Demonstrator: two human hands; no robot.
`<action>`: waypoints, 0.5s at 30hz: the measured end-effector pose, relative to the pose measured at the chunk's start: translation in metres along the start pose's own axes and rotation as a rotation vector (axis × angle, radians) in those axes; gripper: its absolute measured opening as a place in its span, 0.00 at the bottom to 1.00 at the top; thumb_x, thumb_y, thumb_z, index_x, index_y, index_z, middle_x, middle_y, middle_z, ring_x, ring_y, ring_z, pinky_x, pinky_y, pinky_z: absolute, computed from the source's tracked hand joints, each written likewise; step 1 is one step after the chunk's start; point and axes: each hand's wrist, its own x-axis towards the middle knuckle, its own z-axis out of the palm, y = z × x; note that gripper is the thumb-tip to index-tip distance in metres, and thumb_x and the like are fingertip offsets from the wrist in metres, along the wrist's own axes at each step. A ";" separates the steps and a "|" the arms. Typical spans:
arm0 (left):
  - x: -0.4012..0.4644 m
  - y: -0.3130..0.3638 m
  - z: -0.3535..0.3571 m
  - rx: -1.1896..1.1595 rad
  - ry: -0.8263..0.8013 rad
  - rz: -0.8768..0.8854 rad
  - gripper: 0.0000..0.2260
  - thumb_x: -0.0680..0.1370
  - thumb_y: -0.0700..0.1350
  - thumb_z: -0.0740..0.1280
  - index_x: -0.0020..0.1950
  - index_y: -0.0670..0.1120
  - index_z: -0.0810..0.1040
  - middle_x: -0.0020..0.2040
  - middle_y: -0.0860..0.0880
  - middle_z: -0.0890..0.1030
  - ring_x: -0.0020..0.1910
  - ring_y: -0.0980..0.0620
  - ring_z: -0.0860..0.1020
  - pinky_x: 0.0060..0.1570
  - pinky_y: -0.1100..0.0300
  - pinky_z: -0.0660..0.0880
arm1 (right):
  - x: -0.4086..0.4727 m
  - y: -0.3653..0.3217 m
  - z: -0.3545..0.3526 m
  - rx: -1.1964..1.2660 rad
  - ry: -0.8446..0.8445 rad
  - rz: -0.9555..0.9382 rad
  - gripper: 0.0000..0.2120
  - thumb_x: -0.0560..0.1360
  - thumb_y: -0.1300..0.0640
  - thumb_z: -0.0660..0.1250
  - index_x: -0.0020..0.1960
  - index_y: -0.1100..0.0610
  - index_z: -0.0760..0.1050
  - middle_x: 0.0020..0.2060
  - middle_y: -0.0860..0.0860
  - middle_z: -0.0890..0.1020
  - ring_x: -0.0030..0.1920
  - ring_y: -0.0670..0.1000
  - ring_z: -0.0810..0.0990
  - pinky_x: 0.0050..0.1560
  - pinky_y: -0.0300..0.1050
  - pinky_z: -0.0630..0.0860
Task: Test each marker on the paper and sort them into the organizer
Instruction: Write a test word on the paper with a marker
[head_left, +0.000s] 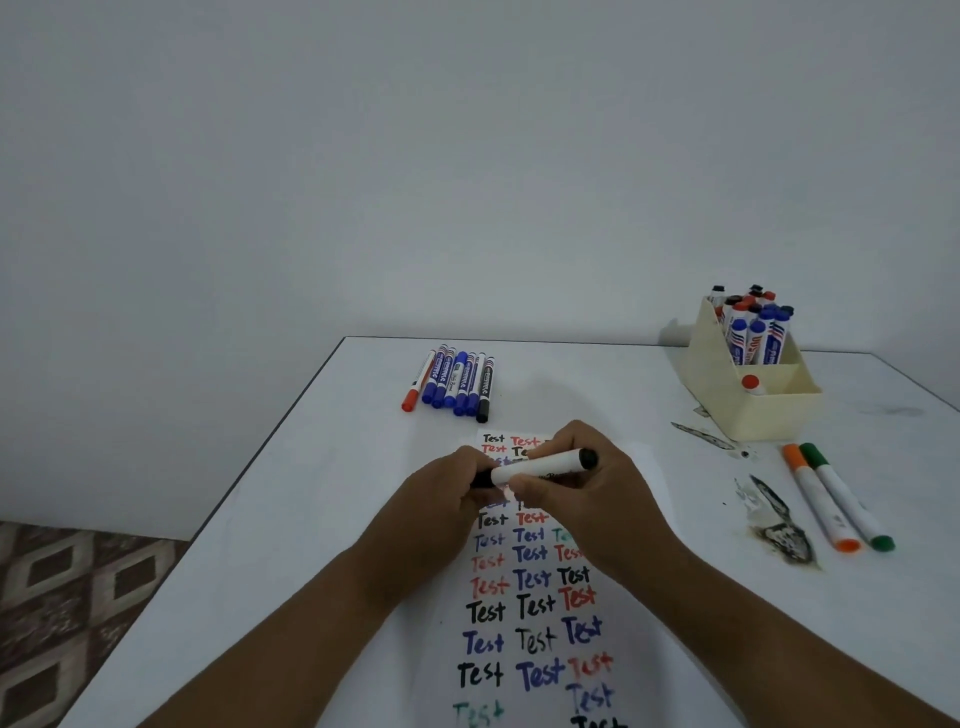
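Now, on the worktop (311, 519), above the paper (530, 623) with its rows of "Test", both hands grip one black marker (540, 467): the left hand (447, 493) curls round the cap end, the right hand (587, 483) pinches the barrel, so pull the cap straight off. One organizer (727, 400) holds many markers, seven untested markers (452, 382) lie near the far edge, and two coloured pens (836, 499) lie right.

The black-capped white marker (540, 467) is held level above the paper (530, 613), which carries rows of "Test" in black, red, blue and green. A row of untested markers (452, 382) lies beyond the paper. The cream organizer (737, 384) at far right holds upright markers; its front compartment holds one red-capped marker.
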 end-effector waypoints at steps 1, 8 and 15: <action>0.001 0.001 0.000 0.012 -0.018 0.005 0.06 0.80 0.56 0.63 0.55 0.59 0.69 0.49 0.61 0.76 0.47 0.61 0.76 0.48 0.67 0.75 | 0.001 -0.001 -0.004 -0.029 -0.028 0.008 0.11 0.70 0.54 0.79 0.46 0.48 0.77 0.40 0.46 0.83 0.42 0.45 0.83 0.45 0.41 0.82; 0.007 -0.007 0.006 0.056 -0.069 0.006 0.42 0.69 0.74 0.63 0.77 0.60 0.51 0.74 0.60 0.63 0.71 0.59 0.65 0.70 0.53 0.67 | 0.028 -0.022 -0.079 0.024 0.086 0.003 0.16 0.72 0.64 0.76 0.55 0.52 0.76 0.42 0.51 0.86 0.44 0.46 0.84 0.48 0.43 0.81; 0.013 -0.011 0.012 0.300 -0.168 -0.097 0.42 0.71 0.77 0.51 0.79 0.57 0.45 0.80 0.57 0.47 0.78 0.56 0.47 0.74 0.52 0.50 | 0.084 -0.020 -0.203 -0.236 0.443 0.031 0.21 0.76 0.56 0.73 0.63 0.43 0.67 0.38 0.55 0.83 0.39 0.50 0.85 0.36 0.43 0.79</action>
